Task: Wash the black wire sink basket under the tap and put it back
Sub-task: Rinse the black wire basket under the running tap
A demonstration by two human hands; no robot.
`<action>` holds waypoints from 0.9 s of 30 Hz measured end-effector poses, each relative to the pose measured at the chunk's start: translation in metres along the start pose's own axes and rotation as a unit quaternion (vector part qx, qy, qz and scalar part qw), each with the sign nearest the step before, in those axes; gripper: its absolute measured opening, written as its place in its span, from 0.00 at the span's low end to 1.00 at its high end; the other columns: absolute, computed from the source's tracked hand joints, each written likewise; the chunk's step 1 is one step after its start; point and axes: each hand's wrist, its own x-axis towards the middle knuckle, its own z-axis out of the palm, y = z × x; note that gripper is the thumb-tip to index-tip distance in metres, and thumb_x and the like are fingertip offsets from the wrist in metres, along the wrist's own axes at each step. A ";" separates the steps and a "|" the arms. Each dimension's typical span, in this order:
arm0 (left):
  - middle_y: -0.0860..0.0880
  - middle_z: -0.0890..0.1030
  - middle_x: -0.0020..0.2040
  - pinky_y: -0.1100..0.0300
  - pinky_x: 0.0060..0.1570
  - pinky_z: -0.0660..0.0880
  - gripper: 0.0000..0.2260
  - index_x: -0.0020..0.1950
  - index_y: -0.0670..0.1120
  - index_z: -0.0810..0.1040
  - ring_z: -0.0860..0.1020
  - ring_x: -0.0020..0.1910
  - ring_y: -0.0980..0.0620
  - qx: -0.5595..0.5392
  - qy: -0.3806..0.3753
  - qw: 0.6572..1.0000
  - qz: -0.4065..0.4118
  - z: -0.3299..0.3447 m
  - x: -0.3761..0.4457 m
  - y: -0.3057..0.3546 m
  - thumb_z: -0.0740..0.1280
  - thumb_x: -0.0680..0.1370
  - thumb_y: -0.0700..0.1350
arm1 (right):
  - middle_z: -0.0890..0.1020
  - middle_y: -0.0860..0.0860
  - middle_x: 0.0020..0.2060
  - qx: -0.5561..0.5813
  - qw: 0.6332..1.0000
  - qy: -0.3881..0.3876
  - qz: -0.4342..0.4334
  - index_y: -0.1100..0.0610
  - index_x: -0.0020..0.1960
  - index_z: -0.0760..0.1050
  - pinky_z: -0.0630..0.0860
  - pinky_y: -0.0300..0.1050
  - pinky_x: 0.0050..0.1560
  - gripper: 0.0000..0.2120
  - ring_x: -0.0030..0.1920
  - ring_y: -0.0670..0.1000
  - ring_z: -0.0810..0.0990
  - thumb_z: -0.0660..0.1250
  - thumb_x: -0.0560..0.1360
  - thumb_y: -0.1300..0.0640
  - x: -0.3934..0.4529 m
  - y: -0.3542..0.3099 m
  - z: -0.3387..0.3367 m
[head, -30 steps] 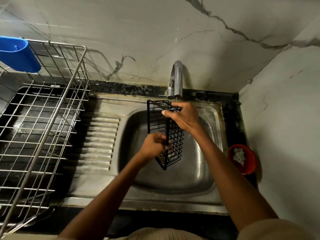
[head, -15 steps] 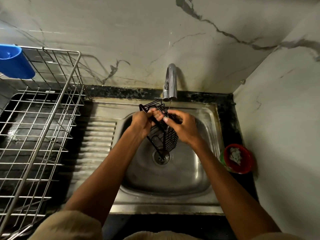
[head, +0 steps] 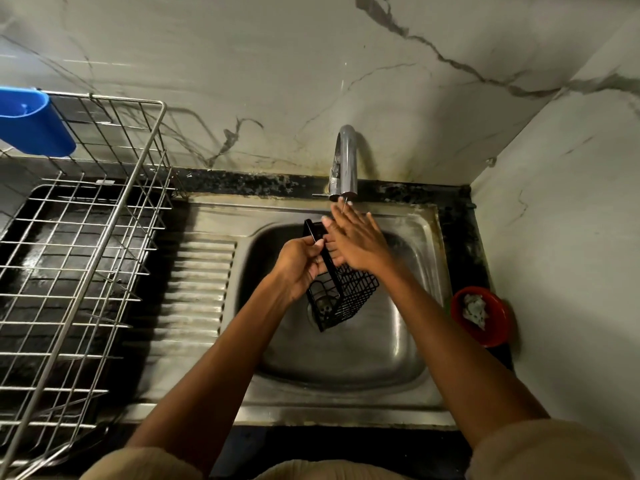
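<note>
Head view, looking down into a stainless-steel sink [head: 408, 362] set in a dark stone table [head: 460, 216] against marble-patterned walls. The black wire sink basket [head: 343, 296] is held tilted over the bowl, above the drain, with its upper end raised toward the tap [head: 344, 161] and its lower corner pointing down into the sink; it touches neither bowl nor rim. The left hand [head: 299, 265] grasps the basket at its upper rim, its fingers curled round the black frame with the thumb on the near side. The right hand [head: 353, 237] lies flat against the basket's upper part, fingers straight and released, their tips reaching up to just below the spout. A thin thread of water appears to leave the spout onto these fingertips. Both forearms enter from the lower edge, with light sleeves at the frame bottom.

Left of the bowl lies the ribbed draining board [head: 201, 299], and beyond it a steel wire dish rack [head: 79, 258] with a blue plastic cup [head: 31, 123] hooked at its far corner. Right of the sink, by the side wall, stands 1 red bowl [head: 498, 327] holding a whitish, crumpled item that cannot be identified.
</note>
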 end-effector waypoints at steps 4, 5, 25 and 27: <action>0.41 0.84 0.46 0.56 0.37 0.83 0.17 0.53 0.39 0.78 0.84 0.40 0.48 0.068 0.016 0.997 0.013 0.010 -0.002 -0.004 0.50 0.83 0.31 | 0.53 0.50 0.80 0.011 0.999 0.000 -0.034 0.52 0.80 0.54 0.40 0.53 0.79 0.33 0.80 0.49 0.49 0.41 0.82 0.35 -0.004 -0.018 0.002; 0.42 0.83 0.45 0.58 0.34 0.82 0.17 0.53 0.40 0.79 0.83 0.39 0.49 0.089 0.031 0.995 0.026 0.010 -0.001 -0.005 0.50 0.84 0.32 | 0.59 0.50 0.79 0.006 0.998 0.013 -0.059 0.53 0.79 0.59 0.44 0.52 0.79 0.32 0.79 0.49 0.54 0.44 0.82 0.36 -0.007 -0.024 0.003; 0.36 0.84 0.44 0.47 0.43 0.84 0.09 0.49 0.31 0.78 0.85 0.43 0.39 0.345 0.005 0.926 0.151 0.014 -0.018 -0.052 0.63 0.74 0.22 | 0.85 0.55 0.48 0.052 0.995 -0.075 0.048 0.56 0.49 0.85 0.79 0.53 0.54 0.24 0.50 0.56 0.83 0.70 0.68 0.35 -0.003 -0.029 -0.030; 0.36 0.84 0.44 0.45 0.44 0.84 0.10 0.48 0.33 0.79 0.84 0.43 0.40 0.386 -0.008 0.908 0.161 0.013 -0.020 -0.056 0.63 0.73 0.23 | 0.86 0.57 0.49 0.050 0.996 -0.044 0.066 0.58 0.49 0.85 0.81 0.56 0.53 0.18 0.51 0.58 0.84 0.71 0.65 0.47 -0.005 -0.027 -0.027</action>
